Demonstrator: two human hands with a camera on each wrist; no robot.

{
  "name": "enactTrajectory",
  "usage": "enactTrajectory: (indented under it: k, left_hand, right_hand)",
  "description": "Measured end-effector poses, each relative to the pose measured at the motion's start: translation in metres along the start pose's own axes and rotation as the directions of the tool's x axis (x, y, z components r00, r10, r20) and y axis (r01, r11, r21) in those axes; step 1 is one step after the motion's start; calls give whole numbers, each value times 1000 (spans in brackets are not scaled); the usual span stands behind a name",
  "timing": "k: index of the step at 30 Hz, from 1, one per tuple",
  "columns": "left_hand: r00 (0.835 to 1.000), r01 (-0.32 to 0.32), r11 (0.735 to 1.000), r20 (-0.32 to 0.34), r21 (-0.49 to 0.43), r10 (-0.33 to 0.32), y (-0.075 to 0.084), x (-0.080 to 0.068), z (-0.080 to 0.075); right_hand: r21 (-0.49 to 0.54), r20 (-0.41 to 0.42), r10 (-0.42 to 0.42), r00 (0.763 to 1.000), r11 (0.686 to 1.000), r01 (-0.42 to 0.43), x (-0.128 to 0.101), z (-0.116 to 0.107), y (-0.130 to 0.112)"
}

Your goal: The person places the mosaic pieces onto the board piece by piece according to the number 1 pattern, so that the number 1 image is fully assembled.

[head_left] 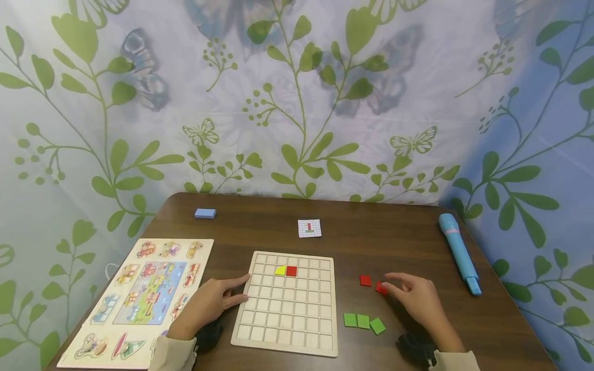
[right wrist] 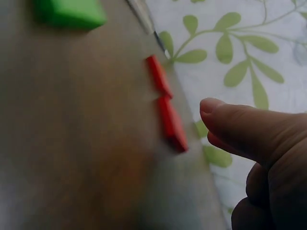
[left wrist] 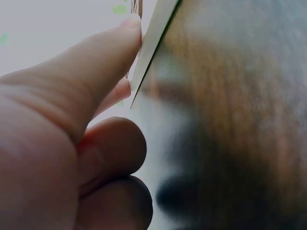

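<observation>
A pale wooden grid board [head_left: 284, 304] lies mid-table. Near its top, a yellow quarter-round tile [head_left: 281, 271] sits beside a red square tile [head_left: 291, 271]. My left hand [head_left: 206, 304] touches the board's left edge with extended thumb and index finger, spread apart; its other fingers are curled under, as the left wrist view shows. Right of the board, my right hand [head_left: 417, 300] hovers at a loose red tile [head_left: 381, 288], thumb and index finger apart. Another red tile [head_left: 365, 280] lies just left of it. In the right wrist view both loose red tiles [right wrist: 171, 123] are clear of the thumb.
Several green tiles [head_left: 363, 321] lie below the red ones. A small pattern card [head_left: 309, 228] rests behind the board, a blue block [head_left: 205, 213] at the back left. A picture puzzle board [head_left: 204, 250] lies left; a blue microphone-shaped object [head_left: 459, 252] lies by the right edge.
</observation>
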State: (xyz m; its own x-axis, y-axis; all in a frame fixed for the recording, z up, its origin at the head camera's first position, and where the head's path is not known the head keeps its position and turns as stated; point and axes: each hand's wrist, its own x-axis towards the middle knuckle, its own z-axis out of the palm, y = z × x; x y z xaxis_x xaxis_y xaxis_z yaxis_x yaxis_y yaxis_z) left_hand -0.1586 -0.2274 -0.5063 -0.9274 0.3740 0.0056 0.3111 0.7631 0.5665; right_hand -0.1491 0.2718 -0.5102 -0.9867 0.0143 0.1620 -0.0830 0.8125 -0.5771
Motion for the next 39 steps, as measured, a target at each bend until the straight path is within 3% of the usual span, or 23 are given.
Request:
enactTrajectory:
  k: [8, 20, 39]
  left_hand:
    - [1000, 4, 1000, 3, -3, -4, 0, 0, 0]
    - [1000, 2, 1000, 1, 3, -2, 2, 0, -2]
    - [1000, -13, 1000, -14, 6, 13, -1, 0, 1]
  right_hand:
    - [-34, -4, 1, 1000, 999, -2, -10, 6, 10]
    - [-54, 66, 70, 995, 996, -67, -10, 6, 6]
    - [-106, 26, 22, 999, 994, -20, -11, 10, 2]
